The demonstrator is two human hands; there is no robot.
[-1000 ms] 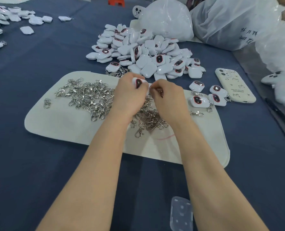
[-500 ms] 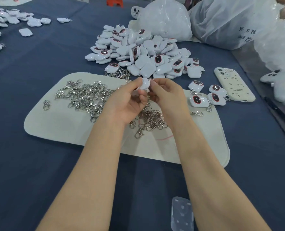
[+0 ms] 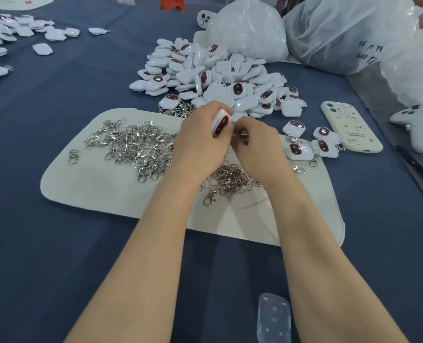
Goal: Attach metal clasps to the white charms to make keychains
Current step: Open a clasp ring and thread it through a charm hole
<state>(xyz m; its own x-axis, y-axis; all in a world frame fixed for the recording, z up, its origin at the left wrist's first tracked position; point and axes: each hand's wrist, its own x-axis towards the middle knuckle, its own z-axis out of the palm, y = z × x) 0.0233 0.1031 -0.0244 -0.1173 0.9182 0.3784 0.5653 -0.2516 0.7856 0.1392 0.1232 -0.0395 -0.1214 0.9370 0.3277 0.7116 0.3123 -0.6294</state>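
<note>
Charm in work (image 3: 221,123): white, with a dark red-rimmed oval face turned toward the camera, held up over the far-middle part of the mat (image 3: 101,199). Its long axis is steep, the top leaning a little right.

The left hand (image 3: 200,144) grips it, fingers curled round its back and left edge. The clasp (image 3: 242,137) sits just right of the charm's lower end, pinched in the fingertips of the right hand (image 3: 260,152). Only a glint of metal shows, and the charm's loop is hidden, so I cannot tell whether the two are hooked. The hands meet at the fingertips.

Judgement: the joining step is in hand. The move turns on the clasp coming in from the right against the charm's lower edge — the right hand works, the left only steadies.

Outward, all placed from the mat:
- loose clasps (image 3: 136,147) are heaped on its left half
- a smaller clump (image 3: 230,180) lies mid-mat between the wrists
- finished keychains (image 3: 304,144) lie at its far right corner
- the bare-charm heap (image 3: 218,75) lies just beyond its far edge
- a phone (image 3: 351,127) lies off its right side
</note>
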